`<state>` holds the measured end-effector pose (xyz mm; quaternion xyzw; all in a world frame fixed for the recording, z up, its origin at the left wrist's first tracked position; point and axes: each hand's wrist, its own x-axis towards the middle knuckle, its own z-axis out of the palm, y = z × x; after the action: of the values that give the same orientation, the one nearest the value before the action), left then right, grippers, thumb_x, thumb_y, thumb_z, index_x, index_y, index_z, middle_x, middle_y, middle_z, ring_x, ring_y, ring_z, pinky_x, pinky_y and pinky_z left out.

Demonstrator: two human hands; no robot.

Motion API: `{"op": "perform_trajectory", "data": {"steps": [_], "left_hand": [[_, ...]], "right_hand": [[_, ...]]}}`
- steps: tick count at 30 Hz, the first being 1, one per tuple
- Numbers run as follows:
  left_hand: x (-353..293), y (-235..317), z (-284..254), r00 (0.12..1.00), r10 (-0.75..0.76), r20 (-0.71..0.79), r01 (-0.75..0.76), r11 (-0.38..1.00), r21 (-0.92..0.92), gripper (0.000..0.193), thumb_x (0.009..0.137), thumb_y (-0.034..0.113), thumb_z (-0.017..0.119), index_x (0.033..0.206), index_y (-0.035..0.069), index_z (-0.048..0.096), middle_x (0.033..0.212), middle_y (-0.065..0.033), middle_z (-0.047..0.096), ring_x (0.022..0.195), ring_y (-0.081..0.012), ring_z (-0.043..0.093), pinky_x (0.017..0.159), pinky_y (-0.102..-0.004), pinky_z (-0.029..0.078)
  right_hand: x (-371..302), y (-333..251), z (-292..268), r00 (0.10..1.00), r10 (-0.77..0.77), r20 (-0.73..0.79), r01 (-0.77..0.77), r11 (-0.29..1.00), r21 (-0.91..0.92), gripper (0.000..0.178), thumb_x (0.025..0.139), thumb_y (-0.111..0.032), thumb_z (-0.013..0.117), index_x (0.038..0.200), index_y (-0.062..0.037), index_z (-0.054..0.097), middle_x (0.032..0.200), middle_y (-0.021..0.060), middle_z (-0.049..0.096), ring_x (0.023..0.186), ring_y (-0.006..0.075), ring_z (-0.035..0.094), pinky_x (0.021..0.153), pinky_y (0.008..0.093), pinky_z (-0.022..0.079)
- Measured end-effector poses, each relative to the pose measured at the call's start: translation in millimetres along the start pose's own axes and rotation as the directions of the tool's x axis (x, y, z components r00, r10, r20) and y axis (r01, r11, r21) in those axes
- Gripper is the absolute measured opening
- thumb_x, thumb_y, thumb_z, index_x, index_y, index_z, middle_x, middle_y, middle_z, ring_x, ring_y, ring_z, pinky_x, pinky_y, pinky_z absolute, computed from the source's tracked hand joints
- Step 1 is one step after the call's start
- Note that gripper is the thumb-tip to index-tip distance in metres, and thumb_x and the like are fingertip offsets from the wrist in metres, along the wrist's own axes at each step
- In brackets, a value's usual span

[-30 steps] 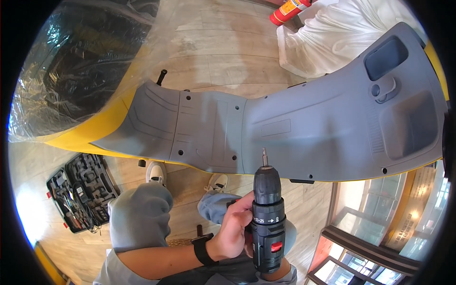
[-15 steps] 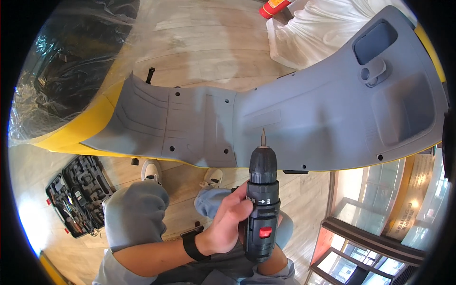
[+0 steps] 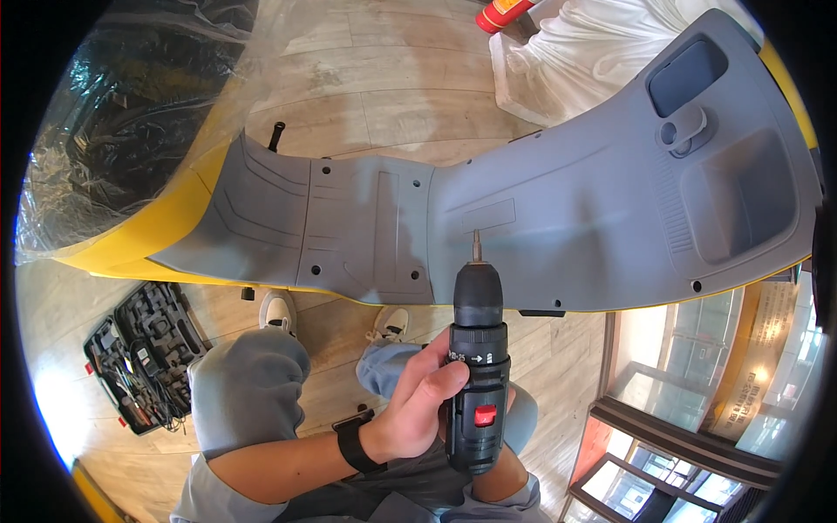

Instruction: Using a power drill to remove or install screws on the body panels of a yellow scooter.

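Observation:
A black cordless drill (image 3: 477, 375) with a red switch stands out in front of me, its narrow bit (image 3: 477, 247) pointing away over the grey footboard panel (image 3: 349, 227) of a yellow scooter body. My left hand (image 3: 414, 410), with a black band at the wrist, is closed on the drill's left side, thumb against the numbered collar. Behind the drill, my right hand is mostly hidden at the handle; its forearm (image 3: 504, 481) comes up from below. Several dark screw holes dot the panel, such as one hole (image 3: 415, 275) left of the bit.
An open tool case (image 3: 148, 357) lies on the wood floor at lower left. Clear plastic film (image 3: 131, 113) covers the scooter's left end. A red fire extinguisher (image 3: 504, 13) and a white cloth (image 3: 584, 52) are at the back. Glass cabinets (image 3: 689, 366) stand at right.
The drill has tilted slightly, its bit shifting a little left and away. Both hands stay at the drill, and the left thumb remains by the collar.

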<state>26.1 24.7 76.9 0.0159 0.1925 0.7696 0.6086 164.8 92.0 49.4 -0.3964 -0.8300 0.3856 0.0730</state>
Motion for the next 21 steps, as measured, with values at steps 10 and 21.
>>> {"op": "perform_trajectory", "data": {"steps": [10,21], "left_hand": [[1.4,-2.8,-3.5,0.994,0.084,0.072,-0.078,0.994,-0.077,0.052,0.100,0.036,0.052,0.133,-0.002,0.040,0.102,-0.0108,0.062,0.092,-0.0159,0.063,0.081,-0.0322,0.051],[-1.0,-0.4,-0.7,1.000,0.016,-0.016,-0.014,0.997,0.078,0.079,0.090,0.058,0.054,0.137,-0.005,0.044,0.118,-0.0134,0.061,0.106,-0.0190,0.059,0.097,-0.0342,0.045]], "right_hand": [[1.3,8.4,8.6,0.996,-0.065,-0.062,0.066,0.998,0.005,0.028,0.080,-0.019,0.071,0.103,-0.0094,0.059,0.077,0.0001,0.066,0.065,0.0175,0.068,0.056,0.0305,0.053],[-7.9,14.6,2.7,0.999,-0.042,0.013,0.043,0.998,-0.040,0.034,0.082,-0.022,0.071,0.110,-0.0074,0.057,0.090,0.0062,0.066,0.073,0.0196,0.068,0.061,0.0310,0.054]]}}
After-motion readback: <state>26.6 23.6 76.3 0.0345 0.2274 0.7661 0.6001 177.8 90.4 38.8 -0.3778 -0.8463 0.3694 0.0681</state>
